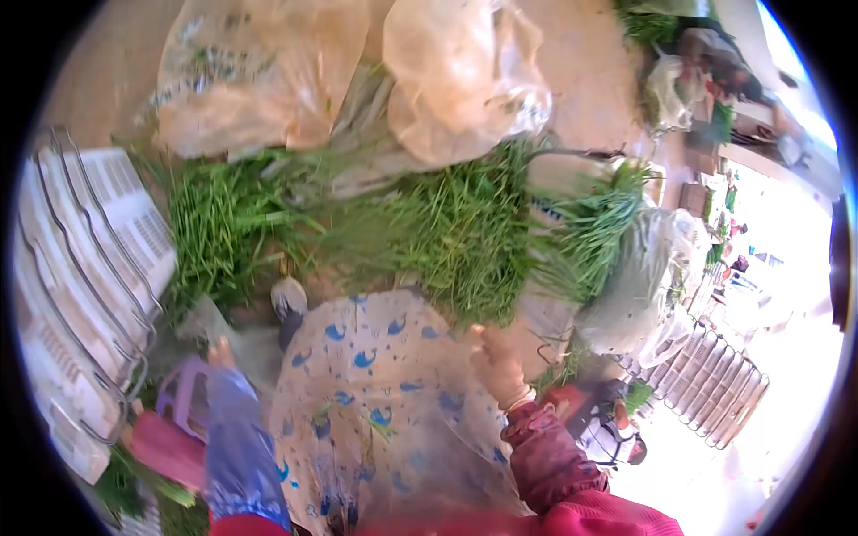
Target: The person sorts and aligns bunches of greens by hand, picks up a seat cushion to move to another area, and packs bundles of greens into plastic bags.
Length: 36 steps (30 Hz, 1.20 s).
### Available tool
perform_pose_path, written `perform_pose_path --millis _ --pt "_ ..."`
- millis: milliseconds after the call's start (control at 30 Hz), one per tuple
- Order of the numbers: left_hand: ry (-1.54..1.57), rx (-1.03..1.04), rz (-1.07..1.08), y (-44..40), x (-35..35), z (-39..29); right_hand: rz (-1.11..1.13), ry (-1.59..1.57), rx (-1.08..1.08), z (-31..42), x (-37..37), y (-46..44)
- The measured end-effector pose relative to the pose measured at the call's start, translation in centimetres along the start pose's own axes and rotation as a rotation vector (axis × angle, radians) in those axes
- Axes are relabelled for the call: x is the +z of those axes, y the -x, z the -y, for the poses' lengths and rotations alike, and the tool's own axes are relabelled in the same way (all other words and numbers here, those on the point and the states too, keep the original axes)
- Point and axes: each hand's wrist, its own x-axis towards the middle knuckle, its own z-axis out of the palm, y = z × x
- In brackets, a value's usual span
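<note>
My left hand, below a blue sleeve cover, is beside a purple plastic stool and a translucent plastic sheet. It looks small and foreshortened, fingers apart, with nothing visible in them. My right hand is over the right edge of my whale-print plastic apron. Its fingers are curled together, and whatever they may hold is hidden by blur. Just beyond it lies a wide heap of long green leafy stalks. Another pile of green stalks is farther left, above my shoe.
Large clear plastic bags lie behind the greens. At left stands a white crate with metal rails. A bundle of green stalks leans by a filled plastic bag. Another person sits at right near a metal rack.
</note>
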Motion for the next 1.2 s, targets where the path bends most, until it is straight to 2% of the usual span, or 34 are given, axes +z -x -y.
perform_pose_path --millis 133,267,333,467,667,733,800,900,1000,1067,1100,1167,1200 --pt "-0.017 0.056 0.093 7.4 -1.9 -0.4 0.121 -0.029 -0.094 3.1 -3.6 1.0" --pt "-0.044 0.084 0.175 13.5 -3.8 -4.3 0.053 -0.158 -0.163 2.6 -8.1 1.3" --pt "-0.062 0.098 0.191 15.2 -5.0 -7.1 0.195 -0.109 -0.035 3.6 -12.8 1.8" --pt "-0.074 0.152 0.161 16.7 -8.5 -13.8 0.017 -0.077 -0.214 3.4 -19.4 1.3" --pt "-0.082 0.193 0.104 15.9 -13.9 -22.3 -0.147 -0.232 -0.252 5.6 -25.8 0.7" --pt "-0.081 0.208 0.083 14.6 -15.9 -24.6 -0.158 -0.197 -0.179 4.7 -26.1 1.5" --pt "-0.069 0.212 0.065 13.4 -17.8 -26.2 -0.112 -0.357 0.030 4.1 -27.3 3.8" --pt "-0.039 0.218 0.028 11.0 -20.9 -29.2 -0.185 -0.355 0.290 0.0 -25.2 7.2" --pt "-0.027 0.315 0.023 9.3 -23.2 -33.6 -0.196 -0.490 0.602 -0.9 -23.5 11.8" --pt "-0.119 0.472 0.021 9.8 -23.5 -38.0 -0.128 -0.266 0.700 -6.1 -17.9 13.5" --pt "-0.117 0.474 0.015 10.2 -23.2 -39.6 -0.088 -0.257 0.703 -6.3 -17.1 15.1" --pt "-0.105 0.379 -0.132 10.5 -22.9 -42.6 -0.041 -0.263 0.707 -6.3 -15.9 16.5" --pt "-0.170 0.428 -0.142 10.2 -22.6 -43.6 -0.022 -0.301 0.694 -6.6 -15.2 16.8"
